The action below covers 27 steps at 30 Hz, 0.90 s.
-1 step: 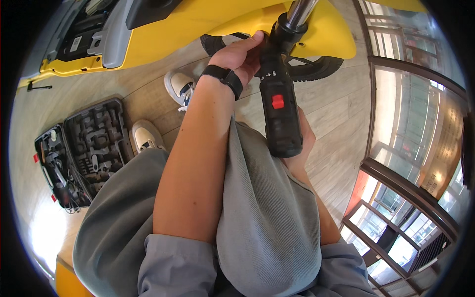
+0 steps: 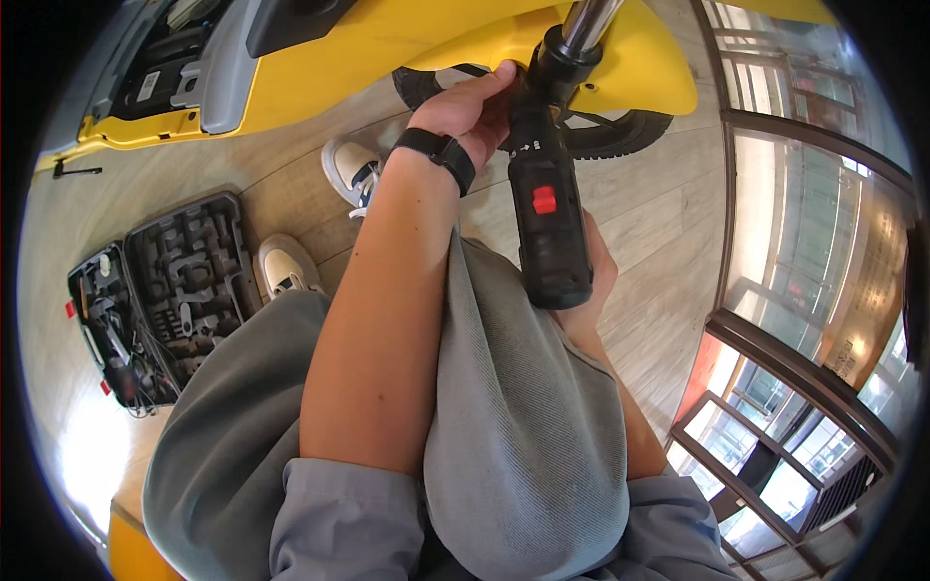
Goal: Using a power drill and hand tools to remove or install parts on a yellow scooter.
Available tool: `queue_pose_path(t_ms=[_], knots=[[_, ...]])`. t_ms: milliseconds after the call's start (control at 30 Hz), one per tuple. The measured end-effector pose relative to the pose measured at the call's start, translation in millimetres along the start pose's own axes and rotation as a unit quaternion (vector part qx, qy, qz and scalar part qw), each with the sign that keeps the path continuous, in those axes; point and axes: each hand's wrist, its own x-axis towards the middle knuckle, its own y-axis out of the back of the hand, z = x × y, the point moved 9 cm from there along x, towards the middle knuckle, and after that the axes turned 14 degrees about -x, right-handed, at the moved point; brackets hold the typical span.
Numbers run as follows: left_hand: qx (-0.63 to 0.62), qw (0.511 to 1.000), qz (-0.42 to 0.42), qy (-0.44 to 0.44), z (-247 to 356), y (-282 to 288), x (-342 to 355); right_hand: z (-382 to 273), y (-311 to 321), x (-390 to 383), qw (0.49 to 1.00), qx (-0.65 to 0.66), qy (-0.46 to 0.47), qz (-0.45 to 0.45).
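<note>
A black cordless screwdriver [image 2: 549, 223] with a red switch lies lengthwise below me, its front end up against the yellow body of a wheeled vehicle [image 2: 387, 77]. My right hand [image 2: 599, 266] is wrapped round its grip from beneath, mostly hidden by the housing. Beside the tool's nose is my left hand [image 2: 470, 114], wearing a black wristband. Its thumb presses close to the yellow panel's lower edge, and the other fingers curl in behind, so what they hold does not show. A dark front wheel [image 2: 620, 136] sits under the yellow fender [image 2: 644, 63], near a metal fork tube [image 2: 589, 24].
An open black tool case [image 2: 194, 271] with moulded slots and several tools lies on the wood-look floor [image 2: 668, 223] at left. Two beige shoes [image 2: 286, 261] stand near it. Brown-framed glass panels [image 2: 794, 223] line the right side. My knees rise below the hands.
</note>
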Motion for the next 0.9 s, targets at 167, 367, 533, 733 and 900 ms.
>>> queue_pose_path(t_ms=[167, 367, 533, 733, 900], knots=[[0.011, 1.0, -0.002, 0.021, 0, 2, -2, -4, -4, -3, 0.999, 0.013, 0.045, 0.006], [0.004, 1.0, -0.005, 0.018, 3, 1, -3, -7, -5, -2, 0.999, 0.015, 0.032, -0.004], [-0.054, 0.998, -0.001, 0.037, -2, -1, -6, -13, -2, -2, 0.998, -0.026, 0.059, 0.009], [-0.034, 0.998, -0.002, 0.043, 0, 1, -5, -13, -3, -3, 0.998, -0.009, 0.058, 0.008], [-0.028, 0.998, 0.003, 0.049, -2, 1, -7, -13, -3, -4, 0.998, -0.021, 0.056, 0.02]])
